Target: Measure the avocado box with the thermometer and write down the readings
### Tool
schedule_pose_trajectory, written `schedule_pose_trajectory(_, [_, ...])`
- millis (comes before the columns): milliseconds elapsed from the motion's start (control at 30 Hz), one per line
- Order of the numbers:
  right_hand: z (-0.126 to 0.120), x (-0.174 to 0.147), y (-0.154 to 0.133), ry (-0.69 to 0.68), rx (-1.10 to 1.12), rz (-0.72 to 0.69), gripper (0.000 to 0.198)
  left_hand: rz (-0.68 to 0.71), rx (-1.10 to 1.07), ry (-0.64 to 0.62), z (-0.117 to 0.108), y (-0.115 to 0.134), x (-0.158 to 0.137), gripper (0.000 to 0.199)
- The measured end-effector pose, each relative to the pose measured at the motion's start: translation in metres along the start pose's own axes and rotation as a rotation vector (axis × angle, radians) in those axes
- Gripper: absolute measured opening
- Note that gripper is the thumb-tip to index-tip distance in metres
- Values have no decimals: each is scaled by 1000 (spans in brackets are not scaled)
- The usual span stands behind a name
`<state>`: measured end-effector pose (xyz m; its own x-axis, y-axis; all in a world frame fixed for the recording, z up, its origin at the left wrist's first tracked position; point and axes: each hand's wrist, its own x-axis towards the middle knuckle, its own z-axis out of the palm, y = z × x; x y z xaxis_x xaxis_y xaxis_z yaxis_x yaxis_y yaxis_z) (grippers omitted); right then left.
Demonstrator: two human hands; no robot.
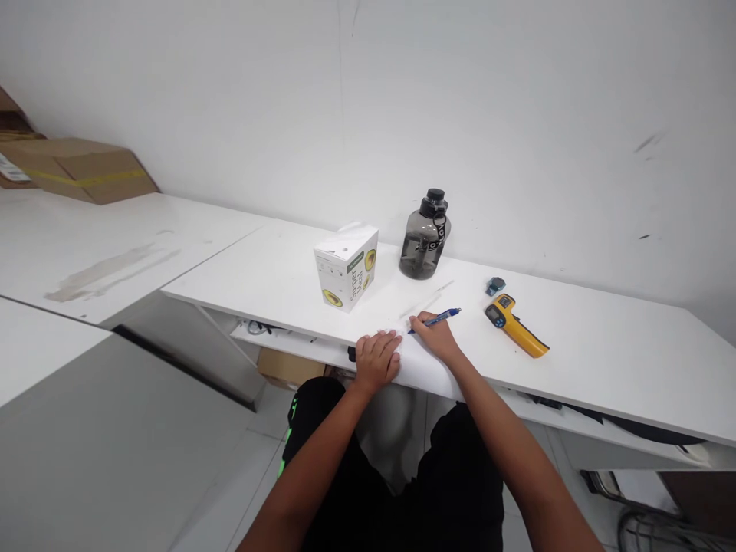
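Note:
My right hand (pixel 435 335) grips a blue pen (pixel 445 315), its tip pointing down to the left at a sheet of white paper (pixel 424 369). The paper hangs a little over the desk's front edge. Flat on the paper's left side rests my left hand (pixel 377 362), fingers stretched out and holding nothing. Beyond the hands stand a white carton with avocado pictures (pixel 346 268) and a grey see-through bottle with a black cap (pixel 424 238). A yellow infrared thermometer (pixel 520 331) lies to the right of my right hand.
Behind the thermometer sits a small teal and dark object (pixel 495 286). The white desk (pixel 609 349) runs along a wall, with a cluttered shelf (pixel 299 343) beneath. A cardboard box (pixel 86 170) stands at the far left, and another box (pixel 290 368) is under the desk.

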<state>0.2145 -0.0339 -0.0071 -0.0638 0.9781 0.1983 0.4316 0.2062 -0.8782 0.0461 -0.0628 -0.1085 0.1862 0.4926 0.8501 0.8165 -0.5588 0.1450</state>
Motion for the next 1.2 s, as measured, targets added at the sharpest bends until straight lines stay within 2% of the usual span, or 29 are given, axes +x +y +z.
schedule_pose_trajectory(167, [0,0,-1,-11,-5,5,35,-25,-2,-28,2,-1,-3,36])
schedule_pose_trajectory(533, [0,-1,-2,29,-20,-4,35,-2,-7,12,2,-1,-2,36])
schedule_pose_trajectory(733, [0,-1,1,-22,-1,-8,34,-4,29,-21,3,-2,-4,37])
schedule_pose_trajectory(1067, [0,1,-3,162,58,3,44,30,21,91,2,1,2,35])
schedule_pose_trajectory(1200, [2,1,-1,169,48,9,51,26,12,92,-1,2,5,33])
